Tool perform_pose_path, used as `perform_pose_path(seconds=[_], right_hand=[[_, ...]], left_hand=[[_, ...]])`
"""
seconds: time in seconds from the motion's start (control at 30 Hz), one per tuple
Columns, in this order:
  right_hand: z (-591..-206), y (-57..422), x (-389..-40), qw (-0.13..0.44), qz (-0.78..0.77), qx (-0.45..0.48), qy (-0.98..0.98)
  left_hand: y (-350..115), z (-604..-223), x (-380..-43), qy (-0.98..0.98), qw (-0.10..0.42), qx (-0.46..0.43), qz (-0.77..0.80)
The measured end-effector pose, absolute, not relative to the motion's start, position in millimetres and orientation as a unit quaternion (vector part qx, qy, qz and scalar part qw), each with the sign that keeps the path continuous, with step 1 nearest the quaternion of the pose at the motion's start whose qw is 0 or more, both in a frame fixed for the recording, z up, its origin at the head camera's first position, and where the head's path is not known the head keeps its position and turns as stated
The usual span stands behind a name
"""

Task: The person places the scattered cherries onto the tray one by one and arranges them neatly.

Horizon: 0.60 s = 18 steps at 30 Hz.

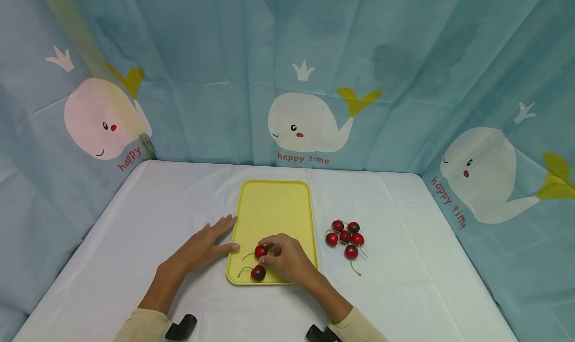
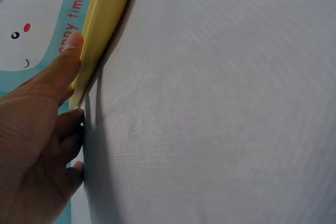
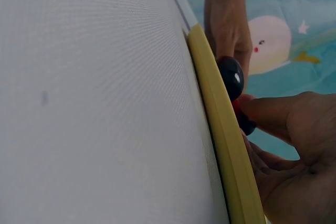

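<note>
A yellow tray (image 1: 274, 207) lies on the table with two red cherries near its front left corner. My left hand (image 1: 202, 247) is at the tray's left side, fingers spread, the thumb (image 2: 73, 51) against the rim. Over the tray, my right hand (image 1: 289, 259) has its thumb and fingers curled at the rear cherry (image 1: 260, 251), pinching it; in the right wrist view the thumb (image 3: 262, 113) meets its side. The front cherry (image 1: 258, 272) lies just nearer, its green stem pointing left. Part of the pinched cherry is hidden by the fingers.
Several more cherries (image 1: 345, 236) with stems lie in a cluster on the white tablecloth (image 1: 404, 282), right of the tray. A blue curtain (image 1: 202, 117) printed with whales stands around the table's back and sides.
</note>
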State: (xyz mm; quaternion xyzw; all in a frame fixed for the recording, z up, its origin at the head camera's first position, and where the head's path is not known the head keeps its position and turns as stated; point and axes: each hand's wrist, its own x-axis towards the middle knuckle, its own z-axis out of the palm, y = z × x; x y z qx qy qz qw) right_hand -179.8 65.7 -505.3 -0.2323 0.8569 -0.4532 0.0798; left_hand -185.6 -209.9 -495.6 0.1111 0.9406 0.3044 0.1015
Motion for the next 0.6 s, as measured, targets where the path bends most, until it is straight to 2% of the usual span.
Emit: perform_pose_path(seconds=[0.6], right_hand=[[-503.4, 79.8, -178.6, 0.062, -0.462, -0.228, 0.855]], left_hand=[[-210.4, -498.4, -186.2, 0.942, 0.095, 0.113, 0.301]])
